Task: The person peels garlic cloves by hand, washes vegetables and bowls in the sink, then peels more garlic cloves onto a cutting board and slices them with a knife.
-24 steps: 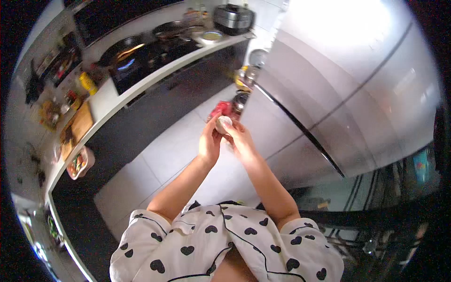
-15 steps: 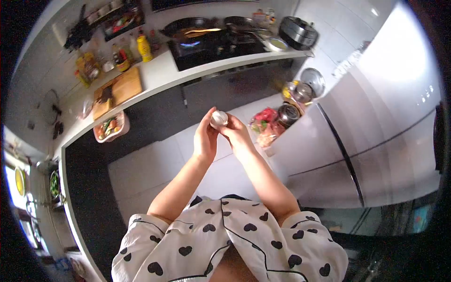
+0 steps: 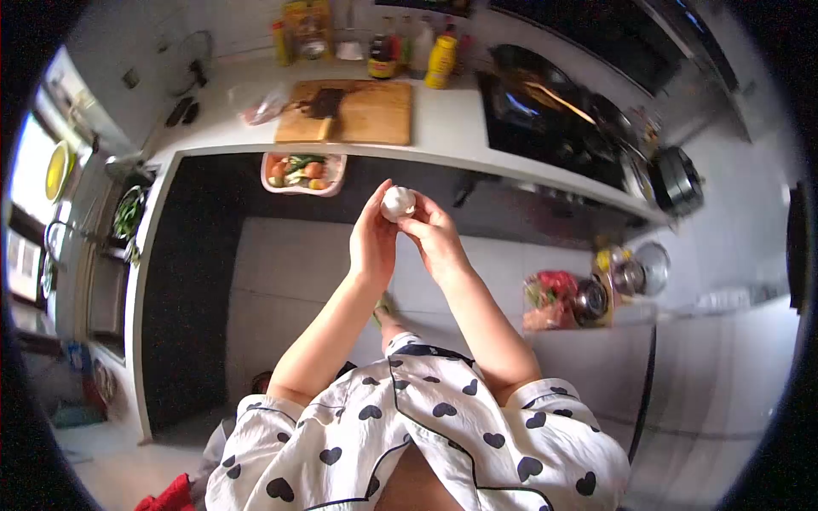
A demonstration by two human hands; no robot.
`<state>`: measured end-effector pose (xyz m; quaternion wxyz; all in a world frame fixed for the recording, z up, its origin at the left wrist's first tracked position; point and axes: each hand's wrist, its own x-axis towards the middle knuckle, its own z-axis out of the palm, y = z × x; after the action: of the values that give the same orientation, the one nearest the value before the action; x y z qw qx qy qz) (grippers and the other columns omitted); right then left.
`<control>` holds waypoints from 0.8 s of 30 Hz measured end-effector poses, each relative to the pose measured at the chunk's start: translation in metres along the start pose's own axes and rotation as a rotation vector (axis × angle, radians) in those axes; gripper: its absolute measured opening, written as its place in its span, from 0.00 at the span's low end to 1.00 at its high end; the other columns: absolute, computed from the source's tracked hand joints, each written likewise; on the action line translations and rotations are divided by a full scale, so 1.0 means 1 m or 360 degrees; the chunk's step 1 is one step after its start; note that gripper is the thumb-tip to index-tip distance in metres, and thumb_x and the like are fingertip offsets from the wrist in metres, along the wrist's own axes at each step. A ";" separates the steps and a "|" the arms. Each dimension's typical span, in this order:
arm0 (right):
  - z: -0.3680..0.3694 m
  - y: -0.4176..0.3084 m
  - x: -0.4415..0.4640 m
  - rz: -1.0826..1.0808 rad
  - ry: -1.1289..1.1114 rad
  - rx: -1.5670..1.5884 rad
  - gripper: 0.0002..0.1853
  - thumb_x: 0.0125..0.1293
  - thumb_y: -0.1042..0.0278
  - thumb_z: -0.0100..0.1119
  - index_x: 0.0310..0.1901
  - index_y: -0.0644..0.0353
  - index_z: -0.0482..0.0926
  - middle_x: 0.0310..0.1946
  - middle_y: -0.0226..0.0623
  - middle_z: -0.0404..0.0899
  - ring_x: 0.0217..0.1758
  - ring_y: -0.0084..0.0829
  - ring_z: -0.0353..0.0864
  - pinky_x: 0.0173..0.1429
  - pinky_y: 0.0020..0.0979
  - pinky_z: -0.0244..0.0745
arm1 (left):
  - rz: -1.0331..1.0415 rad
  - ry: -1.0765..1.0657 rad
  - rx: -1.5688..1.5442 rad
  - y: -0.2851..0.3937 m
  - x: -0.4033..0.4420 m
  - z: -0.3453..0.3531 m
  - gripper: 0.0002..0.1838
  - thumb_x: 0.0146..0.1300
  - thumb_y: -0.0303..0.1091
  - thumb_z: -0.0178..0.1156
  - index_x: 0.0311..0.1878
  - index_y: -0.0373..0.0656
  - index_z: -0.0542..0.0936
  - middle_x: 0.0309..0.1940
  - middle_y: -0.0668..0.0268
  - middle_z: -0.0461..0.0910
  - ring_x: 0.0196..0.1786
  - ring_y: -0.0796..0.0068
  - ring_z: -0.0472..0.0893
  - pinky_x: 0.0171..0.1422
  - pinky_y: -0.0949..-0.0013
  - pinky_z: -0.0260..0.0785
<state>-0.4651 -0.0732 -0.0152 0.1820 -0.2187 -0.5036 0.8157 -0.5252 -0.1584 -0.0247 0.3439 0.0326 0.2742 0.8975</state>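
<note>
White and papery, the garlic bulb [image 3: 398, 204] sits between two hands, held out in front of the bench [image 3: 447, 119] and seen against its dark front, inward of the pale edge. Pale tiled floor [image 3: 290, 272] spreads below the forearms, reaching to a bag of red and pinkish food [image 3: 550, 300] on the right. The cutting board [image 3: 379, 115] lies near the bench's front edge, and a basket of vegetables [image 3: 339, 175] shows just below that edge. A strip of bench top separates the board from the black stove [image 3: 528, 128].

The left hand [image 3: 373, 238] cups the bulb's left side, its grip closed only to the bulb's width; the right hand [image 3: 438, 247] grips the other side with curled fingers, thumb against the lower part. The bulb looks rounded, whole and ridged. Its finer detail is blurred.

The yellow bottle [image 3: 440, 61] and dark jar [image 3: 381, 60] carry labels too small to read.
</note>
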 end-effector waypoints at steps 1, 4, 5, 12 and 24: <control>0.011 0.007 0.020 0.0037 -0.0068 -0.0001 0.26 0.53 0.80 0.57 0.56 0.67 0.66 0.48 0.37 0.73 0.53 0.26 0.71 0.59 0.26 0.64 | 0.0040 0.0035 -0.0022 0.011 0.014 -0.009 0.22 0.67 0.37 0.41 0.61 0.37 0.63 0.54 0.60 0.69 0.57 0.69 0.68 0.64 0.67 0.58; 0.059 0.018 0.079 0.0146 -0.0246 0.0004 0.27 0.53 0.81 0.56 0.57 0.66 0.65 0.48 0.36 0.73 0.52 0.26 0.71 0.58 0.26 0.64 | 0.0235 0.0176 -0.0026 0.061 0.052 -0.027 0.22 0.67 0.36 0.40 0.61 0.36 0.63 0.56 0.59 0.68 0.58 0.69 0.68 0.64 0.67 0.58; 0.076 0.021 0.095 0.0176 -0.0301 0.0033 0.27 0.53 0.81 0.56 0.57 0.66 0.66 0.48 0.36 0.73 0.52 0.25 0.71 0.58 0.26 0.64 | 0.0288 0.0244 -0.0026 0.077 0.062 -0.034 0.22 0.67 0.36 0.40 0.61 0.36 0.63 0.57 0.59 0.67 0.59 0.68 0.68 0.64 0.67 0.58; 0.190 0.036 0.191 0.0402 -0.0785 -0.0063 0.21 0.54 0.81 0.55 0.53 0.66 0.70 0.45 0.34 0.75 0.52 0.24 0.71 0.58 0.25 0.64 | 0.0548 0.0490 -0.0141 0.179 0.117 -0.088 0.22 0.65 0.37 0.43 0.61 0.40 0.64 0.55 0.61 0.70 0.56 0.70 0.70 0.62 0.67 0.60; 0.279 0.106 0.261 0.0360 -0.0487 -0.0020 0.20 0.57 0.74 0.57 0.53 0.59 0.70 0.45 0.29 0.75 0.46 0.21 0.74 0.48 0.23 0.67 | 0.0188 0.0347 -0.0054 0.279 0.181 -0.177 0.24 0.66 0.36 0.42 0.63 0.40 0.60 0.58 0.61 0.66 0.61 0.69 0.65 0.66 0.67 0.54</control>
<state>-0.8427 -0.1908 -0.0451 0.0092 -0.1483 -0.5027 0.8516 -0.8735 -0.2977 -0.0551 0.2591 -0.0548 0.2923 0.9189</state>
